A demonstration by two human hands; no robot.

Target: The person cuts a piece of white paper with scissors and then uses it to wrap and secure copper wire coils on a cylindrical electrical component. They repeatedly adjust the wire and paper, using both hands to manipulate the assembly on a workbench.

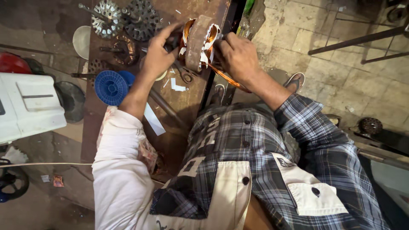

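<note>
A round motor stator point(198, 41) with copper windings and white paper insulation stands on edge at the far side of a rusty brown workbench point(187, 98). My left hand point(158, 53) grips its left side, fingers curled over the copper coil. My right hand point(236, 54) holds its right side, fingers pressed on the white insulation. A strand of copper wire point(230, 79) trails from the stator under my right wrist. Small scissors point(184, 75) lie on the bench just below the stator.
Two finned metal rotor discs point(125, 18) and another copper-wound part point(123, 50) lie at the back left. A blue plastic spool point(111, 87) sits beside my left forearm. A white box point(30, 104) stands at left. Stone floor and metal bars point(358, 40) at right.
</note>
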